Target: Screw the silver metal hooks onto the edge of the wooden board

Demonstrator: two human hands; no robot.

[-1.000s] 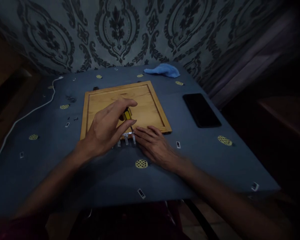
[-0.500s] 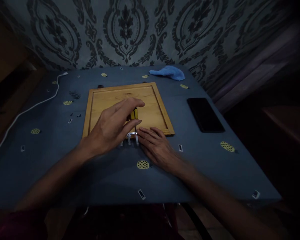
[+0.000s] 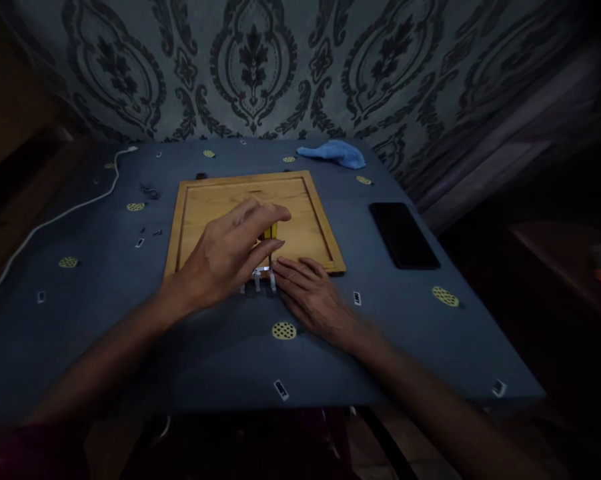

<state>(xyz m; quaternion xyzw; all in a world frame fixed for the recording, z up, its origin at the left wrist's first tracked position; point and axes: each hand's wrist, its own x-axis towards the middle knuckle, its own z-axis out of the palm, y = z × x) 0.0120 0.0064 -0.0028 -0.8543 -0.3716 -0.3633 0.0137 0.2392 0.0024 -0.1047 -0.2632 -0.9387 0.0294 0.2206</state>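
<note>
At frame centre, my left hand (image 3: pixel 223 250) grips a yellow screwdriver (image 3: pixel 273 231), best held square to the metal hook strip (image 3: pixel 263 269). My right hand (image 3: pixel 313 295), flattened, should brace firmly.

Before you at twelve o'clock, a grey backdrop (image 3: pixel 325 40) bears dark, ornate medallions above your blue-covered table (image 3: pixel 205 373). Brownish furniture (image 3: pixel 10 87) sits at ten, pale folded fabric (image 3: pixel 520 127) at two. Dim light fades to near-black at three.

From here I see a dark maroon left sleeve (image 3: pixel 43 450) beyond the near edge of the surface (image 3: pixel 205 377); the left hand (image 3: pixel 225 247) and right hand (image 3: pixel 316 300) are bare.
</note>
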